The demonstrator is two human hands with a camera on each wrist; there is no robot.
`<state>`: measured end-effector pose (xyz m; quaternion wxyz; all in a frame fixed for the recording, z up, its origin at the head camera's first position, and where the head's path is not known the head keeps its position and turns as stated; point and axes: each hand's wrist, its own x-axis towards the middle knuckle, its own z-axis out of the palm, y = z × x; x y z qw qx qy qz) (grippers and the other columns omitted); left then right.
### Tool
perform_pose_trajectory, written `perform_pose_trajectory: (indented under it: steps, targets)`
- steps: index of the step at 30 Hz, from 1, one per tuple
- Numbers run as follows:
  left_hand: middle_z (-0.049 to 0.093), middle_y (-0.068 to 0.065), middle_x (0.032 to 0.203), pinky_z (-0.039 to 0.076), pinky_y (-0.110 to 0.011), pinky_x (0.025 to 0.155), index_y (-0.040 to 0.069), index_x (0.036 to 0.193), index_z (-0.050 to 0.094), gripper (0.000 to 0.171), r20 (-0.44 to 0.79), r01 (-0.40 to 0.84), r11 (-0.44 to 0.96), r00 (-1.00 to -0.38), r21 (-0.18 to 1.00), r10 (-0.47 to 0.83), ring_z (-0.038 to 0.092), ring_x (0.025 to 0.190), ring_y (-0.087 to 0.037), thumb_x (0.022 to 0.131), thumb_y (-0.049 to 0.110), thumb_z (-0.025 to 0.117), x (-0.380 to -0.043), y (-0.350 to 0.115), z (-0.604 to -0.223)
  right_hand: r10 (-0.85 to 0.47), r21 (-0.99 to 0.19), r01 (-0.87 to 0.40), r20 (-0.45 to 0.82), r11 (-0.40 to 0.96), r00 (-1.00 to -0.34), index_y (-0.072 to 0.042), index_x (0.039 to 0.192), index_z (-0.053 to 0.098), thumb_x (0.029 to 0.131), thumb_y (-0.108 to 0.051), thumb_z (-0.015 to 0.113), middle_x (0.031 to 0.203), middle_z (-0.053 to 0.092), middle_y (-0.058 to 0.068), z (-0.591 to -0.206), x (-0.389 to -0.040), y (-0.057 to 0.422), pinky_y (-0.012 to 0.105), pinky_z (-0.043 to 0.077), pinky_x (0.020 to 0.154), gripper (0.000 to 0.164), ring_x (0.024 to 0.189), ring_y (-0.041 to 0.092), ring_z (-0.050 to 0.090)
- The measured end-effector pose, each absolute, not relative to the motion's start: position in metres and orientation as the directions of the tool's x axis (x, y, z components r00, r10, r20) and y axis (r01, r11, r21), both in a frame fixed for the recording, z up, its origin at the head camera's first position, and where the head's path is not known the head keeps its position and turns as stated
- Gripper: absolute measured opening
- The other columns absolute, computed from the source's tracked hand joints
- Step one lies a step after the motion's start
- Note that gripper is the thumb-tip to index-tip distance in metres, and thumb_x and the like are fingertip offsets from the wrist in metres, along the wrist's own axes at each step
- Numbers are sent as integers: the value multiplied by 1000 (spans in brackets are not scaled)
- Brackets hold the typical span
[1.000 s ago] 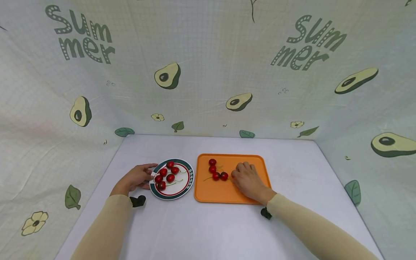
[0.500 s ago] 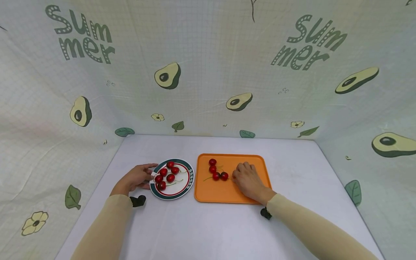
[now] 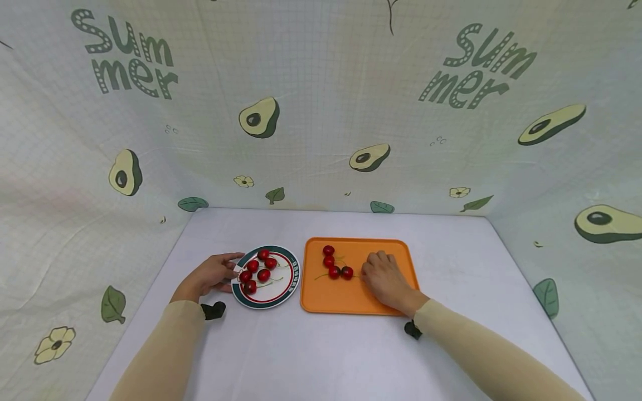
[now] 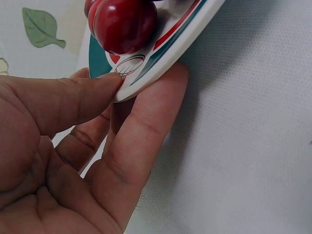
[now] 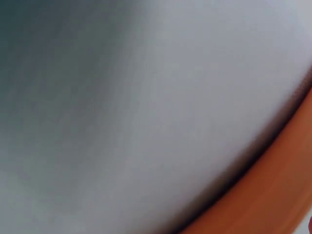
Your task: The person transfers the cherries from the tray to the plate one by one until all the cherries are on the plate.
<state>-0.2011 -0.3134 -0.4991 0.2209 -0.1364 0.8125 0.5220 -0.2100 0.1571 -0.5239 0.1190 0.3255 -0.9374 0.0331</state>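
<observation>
My left hand (image 3: 213, 272) grips the left rim of a round white plate (image 3: 271, 299) with a green band and a red ring. In the left wrist view the thumb (image 4: 80, 100) lies on the rim and the fingers (image 4: 146, 122) are beneath it; that side looks raised off the table. Several red cherries (image 3: 263, 275) with green stems sit on the plate. Over the orange tray (image 3: 321, 298), my right hand (image 3: 385, 280) has bent fingers, right of a cherry (image 3: 346, 272) whose stem points toward it. Its fingertips are hidden, so any hold on the stem is unclear.
Several cherries (image 3: 328, 261) lie in the tray's left half. A white cloth (image 3: 281, 356) covers the table. Printed fabric (image 3: 311, 122) stands behind and at both sides. The right wrist view shows mostly blurred white surface and the tray's orange edge (image 5: 263, 190).
My right hand has shifted slightly to the right, away from the nearest cherry. The left hand, plate and cherries look unchanged.
</observation>
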Motion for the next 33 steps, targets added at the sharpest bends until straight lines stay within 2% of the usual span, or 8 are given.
perform_pose_trajectory:
  steps: [9,17,22,27,33]
  targets:
    - [53,-21,128,66,-37,75,10,160,44,62,-506,-461,402,-863,791,7,70,90,-24,101,-2,60,-202,-314,-499,-606,24,-634,323,773,-727,-7,92,71,94,-19,81,92,52,5,-519,-214,159,39,36,78,15,90,27,44]
    - [51,-21,127,66,-37,75,10,161,42,63,-506,-458,404,-863,792,13,70,89,-24,102,-2,59,-202,-314,-501,-618,4,-651,319,759,-719,-9,96,70,97,-19,78,93,52,4,-503,-219,144,39,39,81,12,93,25,45]
    - [50,-21,127,66,-37,74,11,161,44,62,-505,-461,411,-863,787,-2,70,89,-24,102,-1,60,-202,-314,-502,-666,24,-697,319,717,-674,-10,96,71,97,-19,78,92,52,3,-497,-221,124,36,37,78,11,91,24,45]
    - [51,-21,125,66,-37,74,11,161,43,62,-498,-450,415,-867,791,9,70,88,-24,102,-1,60,-202,-313,-502,-717,95,-730,309,677,-625,-10,99,74,97,-21,77,95,56,4,-495,-220,98,35,37,78,12,91,24,45]
    - [51,-21,125,66,-37,73,10,161,42,62,-499,-447,424,-866,788,15,69,88,-24,102,-1,60,-201,-313,-498,-771,126,-772,270,623,-577,-10,104,74,104,-23,68,101,57,5,-496,-215,56,36,41,84,14,98,25,48]
